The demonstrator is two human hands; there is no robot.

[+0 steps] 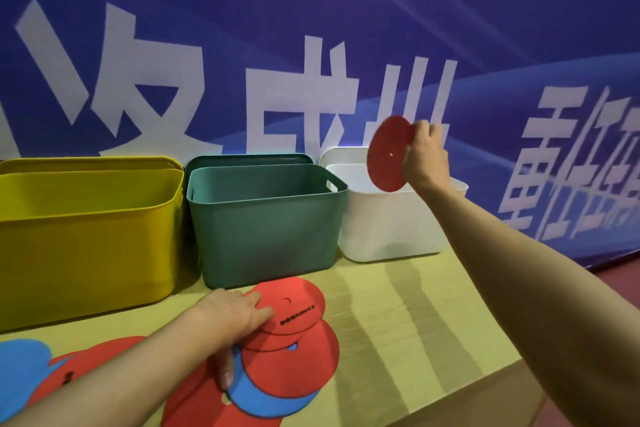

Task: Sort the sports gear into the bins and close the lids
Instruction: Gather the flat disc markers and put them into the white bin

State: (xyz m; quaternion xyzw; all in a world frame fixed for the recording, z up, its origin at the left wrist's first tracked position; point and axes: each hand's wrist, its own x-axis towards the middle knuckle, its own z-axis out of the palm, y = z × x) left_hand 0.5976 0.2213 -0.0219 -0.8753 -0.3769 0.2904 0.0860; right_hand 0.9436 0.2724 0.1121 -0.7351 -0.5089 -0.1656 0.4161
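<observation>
Three open bins stand in a row on the table: a yellow bin, a green bin and a white bin. My right hand holds a red flat disc on edge above the white bin's opening. My left hand rests on a pile of flat discs in front of the green bin, fingers on the top red disc, thumb on a blue disc beneath. Another red disc lies between them.
Lids lean behind the bins against a blue banner with large white characters. More discs lie at the left: a blue disc and a red disc. The table's right edge runs diagonally, with red floor beyond.
</observation>
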